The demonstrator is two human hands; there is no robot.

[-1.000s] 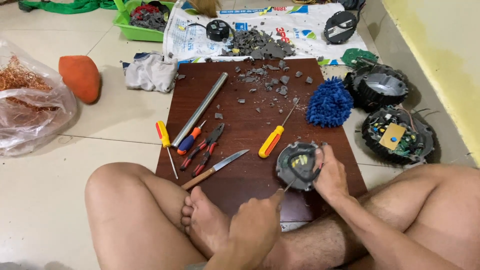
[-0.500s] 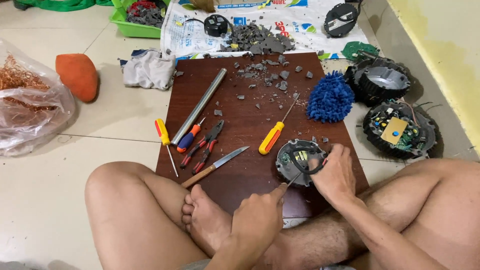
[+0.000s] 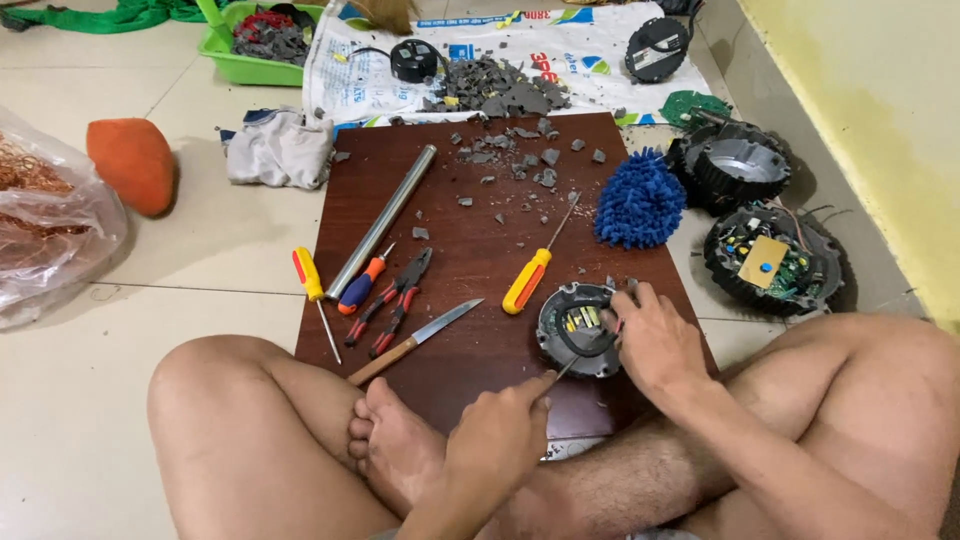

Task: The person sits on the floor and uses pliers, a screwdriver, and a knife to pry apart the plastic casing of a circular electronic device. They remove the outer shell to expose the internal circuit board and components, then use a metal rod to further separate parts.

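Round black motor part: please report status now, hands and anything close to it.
Right hand grips round black motor part on wooden board. Left hand holds thin tool at its lower rim. Orange-handled screwdriver lies just left, apart.

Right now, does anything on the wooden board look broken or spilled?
Yes. Grey broken fragments lie scattered over the far end of the brown board and heaped on the printed sack behind it. The round device under the right hand is open, with its inner parts showing.
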